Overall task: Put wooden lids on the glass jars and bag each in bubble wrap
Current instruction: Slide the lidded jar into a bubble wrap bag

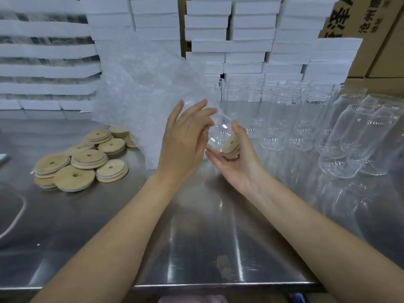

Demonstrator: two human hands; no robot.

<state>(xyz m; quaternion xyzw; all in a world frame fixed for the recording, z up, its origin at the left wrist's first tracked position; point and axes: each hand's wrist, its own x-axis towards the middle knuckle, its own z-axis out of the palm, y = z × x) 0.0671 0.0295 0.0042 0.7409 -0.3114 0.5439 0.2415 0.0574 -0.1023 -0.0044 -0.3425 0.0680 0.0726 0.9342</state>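
Observation:
A glass jar [220, 132] with a wooden lid [232, 149] on its mouth is tilted above the steel table, lid end toward me. My right hand [236, 158] cradles the lidded end, thumb and fingers curled round it. My left hand [185, 138] lies against the jar's left side with fingers fairly straight, at the edge of a bubble wrap bag [148, 92]. Whether it pinches the wrap is unclear. Loose wooden lids [87, 159], each with a centre hole, lie piled at the left.
Many empty glass jars [306, 119] stand in rows at the right, some lying tilted [354, 145]. White boxes [247, 40] are stacked along the back, cardboard cartons [371, 22] at the far right. The steel table's front edge [218, 285] is close to me.

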